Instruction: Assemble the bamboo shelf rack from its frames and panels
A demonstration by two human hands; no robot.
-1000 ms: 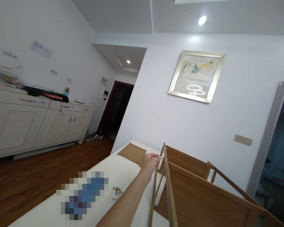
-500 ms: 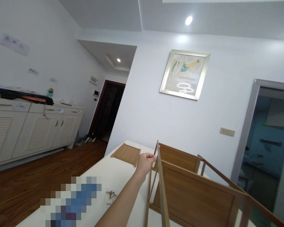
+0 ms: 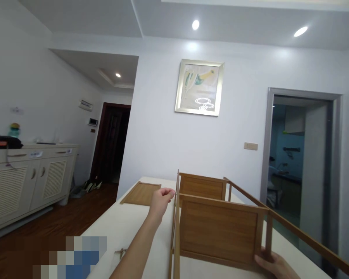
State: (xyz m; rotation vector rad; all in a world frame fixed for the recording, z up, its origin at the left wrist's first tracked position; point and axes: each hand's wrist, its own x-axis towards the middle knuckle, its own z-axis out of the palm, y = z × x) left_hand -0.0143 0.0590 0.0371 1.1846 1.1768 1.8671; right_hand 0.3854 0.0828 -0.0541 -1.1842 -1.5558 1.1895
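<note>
A half-built wooden shelf frame (image 3: 218, 228) of brown panels and thin rails stands on a white table (image 3: 125, 224). My left hand (image 3: 161, 200) reaches out beside the frame's upright left rail (image 3: 177, 201), fingers curled and pinched together at the rail; whether they touch it I cannot tell. My right hand (image 3: 275, 265) shows at the bottom edge, its fingers wrapped round the frame's lower right corner post (image 3: 268, 236).
A loose wooden panel (image 3: 141, 193) lies flat at the table's far left. Small hardware pieces (image 3: 121, 252) lie near the front. A cream sideboard (image 3: 26, 174) lines the left wall. A dark doorway (image 3: 110, 141) and a grey-framed doorway (image 3: 301, 162) open behind.
The view has swung right and levelled. My right hand has come into view, gripping the frame's lower right corner. My left hand stays by the upright rail.
</note>
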